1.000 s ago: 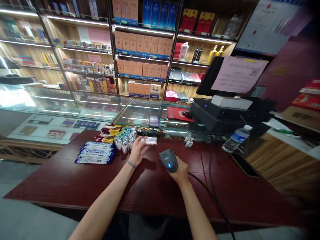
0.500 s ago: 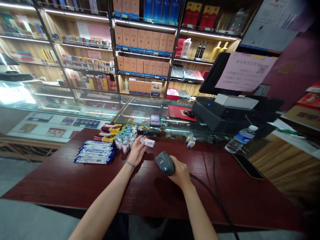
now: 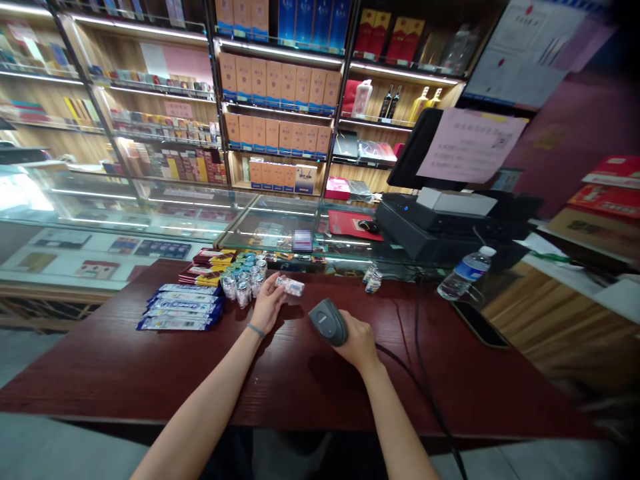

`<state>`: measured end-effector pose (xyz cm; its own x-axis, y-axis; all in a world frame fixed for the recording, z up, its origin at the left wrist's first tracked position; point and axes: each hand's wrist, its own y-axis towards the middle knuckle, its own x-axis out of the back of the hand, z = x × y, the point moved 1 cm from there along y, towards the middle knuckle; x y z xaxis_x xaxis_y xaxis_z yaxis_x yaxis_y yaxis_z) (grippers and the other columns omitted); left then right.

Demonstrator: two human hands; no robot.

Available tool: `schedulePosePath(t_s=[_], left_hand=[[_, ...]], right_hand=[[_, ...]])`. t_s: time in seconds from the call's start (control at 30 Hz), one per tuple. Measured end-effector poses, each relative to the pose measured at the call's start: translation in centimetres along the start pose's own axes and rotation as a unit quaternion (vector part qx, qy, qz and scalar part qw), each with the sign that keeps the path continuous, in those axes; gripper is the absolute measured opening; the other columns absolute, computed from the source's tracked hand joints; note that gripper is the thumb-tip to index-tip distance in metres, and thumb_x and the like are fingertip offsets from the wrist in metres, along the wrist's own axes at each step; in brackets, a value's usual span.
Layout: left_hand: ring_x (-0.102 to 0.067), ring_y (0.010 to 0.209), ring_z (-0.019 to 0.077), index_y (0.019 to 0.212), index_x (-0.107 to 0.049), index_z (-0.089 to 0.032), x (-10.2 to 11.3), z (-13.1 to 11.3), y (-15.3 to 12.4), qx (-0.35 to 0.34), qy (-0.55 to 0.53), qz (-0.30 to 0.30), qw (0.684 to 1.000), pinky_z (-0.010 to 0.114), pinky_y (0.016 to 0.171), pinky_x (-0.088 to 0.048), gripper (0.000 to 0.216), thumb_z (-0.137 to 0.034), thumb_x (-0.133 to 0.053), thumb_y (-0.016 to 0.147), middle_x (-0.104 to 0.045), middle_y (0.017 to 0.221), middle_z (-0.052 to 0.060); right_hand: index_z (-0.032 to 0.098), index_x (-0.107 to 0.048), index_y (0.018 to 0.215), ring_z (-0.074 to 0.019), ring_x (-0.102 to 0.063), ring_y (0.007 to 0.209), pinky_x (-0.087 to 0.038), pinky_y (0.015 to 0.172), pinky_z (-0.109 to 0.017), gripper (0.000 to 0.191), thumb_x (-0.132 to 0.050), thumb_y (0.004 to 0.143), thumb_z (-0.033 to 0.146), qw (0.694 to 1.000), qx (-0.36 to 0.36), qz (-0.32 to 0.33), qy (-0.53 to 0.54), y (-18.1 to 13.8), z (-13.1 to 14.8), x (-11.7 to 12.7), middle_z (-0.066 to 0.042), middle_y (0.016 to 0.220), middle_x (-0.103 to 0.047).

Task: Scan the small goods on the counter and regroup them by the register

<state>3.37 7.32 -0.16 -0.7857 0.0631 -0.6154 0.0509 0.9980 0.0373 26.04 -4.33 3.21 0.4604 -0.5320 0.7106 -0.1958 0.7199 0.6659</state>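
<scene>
My left hand (image 3: 269, 305) is closed on a small clear bottle (image 3: 291, 287) with white contents, held lying on its side just above the dark red counter (image 3: 295, 393). In my right hand (image 3: 359, 340) is a grey barcode scanner (image 3: 328, 322), its head pointed up and left toward the bottle. Just left of my left hand stand several similar small bottles (image 3: 243, 293) in a cluster. Beside them lie blue-and-white long packets (image 3: 181, 307) in a stack, with yellow-and-brown packets (image 3: 207, 267) behind. Two more small bottles (image 3: 373, 281) stand apart to the right.
A black cable (image 3: 425, 387) runs from the scanner across the counter. At right are a water bottle (image 3: 466, 273), a phone (image 3: 480, 325) and a monitor (image 3: 417, 147) on a black till. Behind runs a glass showcase (image 3: 190, 220), with boxed goods on shelves beyond.
The whole view has shifted slightly, so things sit a little further left. The blue light on the scanner has gone out. Both hands keep their hold.
</scene>
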Motion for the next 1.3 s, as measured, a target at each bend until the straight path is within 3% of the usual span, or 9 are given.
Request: schedulePosePath(t_s=[0.2, 0.4, 0.53, 0.83, 1.03, 1.3], left_hand=[[-0.062, 0.082, 0.0132, 0.123, -0.059, -0.019, -2.7, 1.5, -0.2, -0.005, 0.13, 0.004, 0.991, 0.028, 0.08, -0.05, 0.061, -0.033, -0.082, 0.068, -0.066, 0.09, 0.002], [-0.06, 0.074, 0.0145, 0.097, -0.061, -0.017, -7.8, 4.6, 1.0, -0.026, 0.202, 0.027, 0.979, 0.028, 0.07, -0.048, 0.043, -0.037, -0.082, 0.065, -0.065, 0.085, 0.002], [-0.056, 0.07, 0.0136, 0.092, -0.059, -0.018, -10.8, 7.3, 2.6, -0.065, 0.271, 0.033, 0.96, 0.027, 0.068, -0.046, 0.043, -0.036, -0.083, 0.062, -0.061, 0.078, -0.001], [-0.054, 0.081, 0.0173, 0.08, -0.055, -0.019, -15.3, 13.6, 6.6, -0.115, 0.329, 0.018, 0.937, 0.031, 0.079, -0.045, 0.04, -0.031, -0.085, 0.056, -0.053, 0.08, -0.001], [-0.052, 0.084, 0.0188, 0.082, -0.054, -0.02, -18.1, 16.1, 9.0, -0.146, 0.414, -0.003, 0.899, 0.033, 0.083, -0.042, 0.037, -0.032, -0.082, 0.061, -0.051, 0.083, 0.0], [-0.051, 0.085, 0.0194, 0.085, -0.053, -0.021, -19.3, 17.9, 10.7, -0.148, 0.388, 0.013, 0.91, 0.034, 0.086, -0.041, 0.04, -0.034, -0.082, 0.061, -0.05, 0.082, -0.001]], right_hand=[[0.018, -0.058, 0.106, -0.0216, -0.071, 0.074, -0.05, 0.062, -0.027, 0.031, -0.059, 0.08, 0.035, 0.998, -0.034, -0.028, -0.034, -1.9, -3.6, 3.3, -0.005, 0.081, -0.072], [0.017, -0.058, 0.109, -0.0214, -0.07, 0.069, -0.051, 0.062, -0.028, 0.034, -0.061, 0.079, 0.035, 0.993, -0.049, -0.051, -0.091, -4.4, -7.6, 6.1, -0.005, 0.082, -0.071], [0.018, -0.058, 0.11, -0.0224, -0.07, 0.07, -0.052, 0.064, -0.029, 0.036, -0.062, 0.08, 0.037, 0.991, -0.063, -0.065, -0.096, -4.9, -9.3, 7.2, -0.006, 0.084, -0.072], [0.019, -0.06, 0.106, -0.0225, -0.07, 0.066, -0.053, 0.06, -0.029, 0.032, -0.062, 0.08, 0.038, 0.985, -0.088, -0.097, -0.111, -5.9, -13.0, 9.4, -0.005, 0.078, -0.072], [0.017, -0.059, 0.107, -0.0235, -0.07, 0.064, -0.054, 0.057, -0.03, 0.032, -0.06, 0.081, 0.036, 0.982, -0.081, -0.124, -0.117, -6.0, -14.3, 9.8, -0.006, 0.076, -0.071], [0.018, -0.059, 0.116, -0.0251, -0.071, 0.072, -0.057, 0.063, -0.034, 0.038, -0.06, 0.079, 0.028, 0.984, -0.075, -0.13, -0.094, -6.4, -14.7, 8.5, -0.009, 0.089, -0.072]])
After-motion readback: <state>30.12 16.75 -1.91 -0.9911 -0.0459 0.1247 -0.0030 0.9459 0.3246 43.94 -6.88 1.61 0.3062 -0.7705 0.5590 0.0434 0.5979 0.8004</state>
